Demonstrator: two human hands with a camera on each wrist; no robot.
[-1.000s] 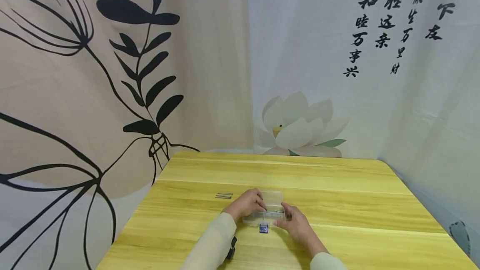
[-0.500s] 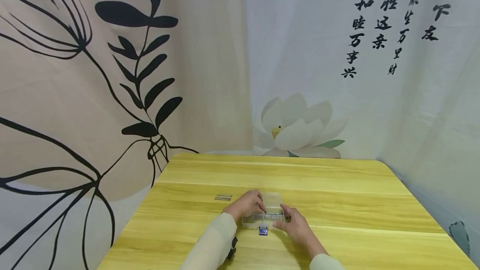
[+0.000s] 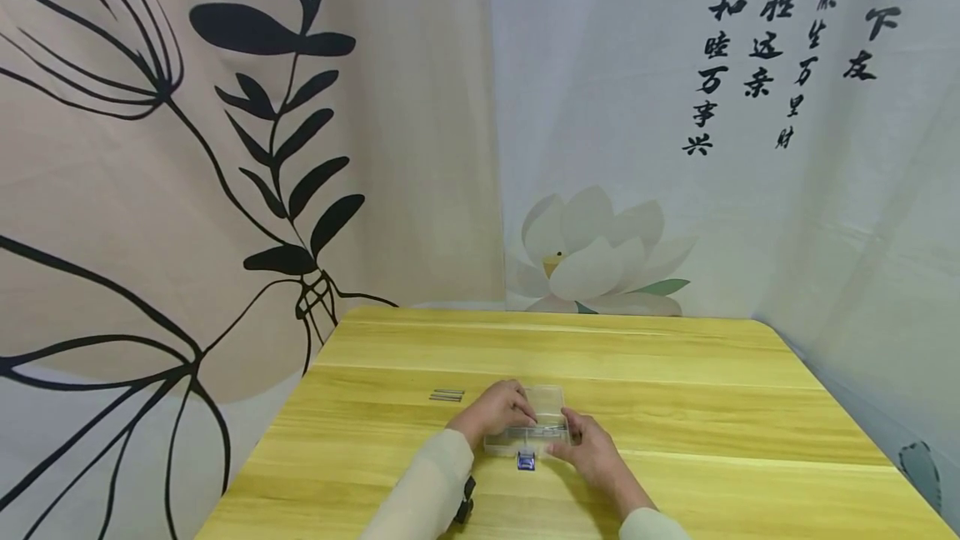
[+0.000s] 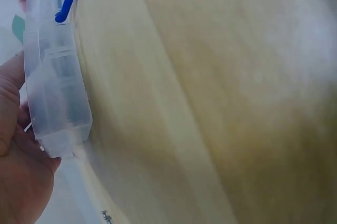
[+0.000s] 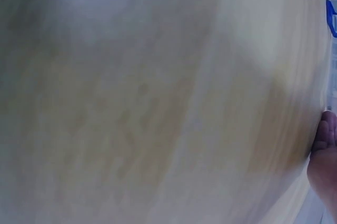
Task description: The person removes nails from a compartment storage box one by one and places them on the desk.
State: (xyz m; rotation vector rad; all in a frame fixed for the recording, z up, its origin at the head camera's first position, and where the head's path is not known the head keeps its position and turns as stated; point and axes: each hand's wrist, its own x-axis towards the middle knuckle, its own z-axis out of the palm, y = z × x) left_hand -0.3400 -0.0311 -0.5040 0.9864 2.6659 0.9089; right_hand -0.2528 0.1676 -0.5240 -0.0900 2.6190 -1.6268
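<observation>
A clear plastic box (image 3: 506, 443) with compartments and a blue latch (image 3: 527, 461) stands with its lid (image 3: 544, 400) folded back. Thin metal screws (image 3: 551, 430) lie in its rear right compartment. My left hand (image 3: 495, 408) reaches into the box from the left, fingertips bent down by these screws; whether it pinches one is hidden. My right hand (image 3: 592, 446) grips the box's right end, thumb at the front and fingers behind. In the left wrist view, the left hand (image 4: 23, 176) appears beyond the box wall (image 4: 58, 92). The right wrist view catches only part of the right hand (image 5: 324, 155).
Several similar thin metal screws (image 3: 447, 395) lie side by side on the wooden table (image 3: 675, 407), left of the box. A printed cloth (image 3: 420, 148) hangs behind the table. Below my left sleeve shows a black object (image 3: 464, 500).
My left hand's fingertips have shifted slightly right inside the box. The right hand keeps its grip on the box. The head view has tilted a little.
</observation>
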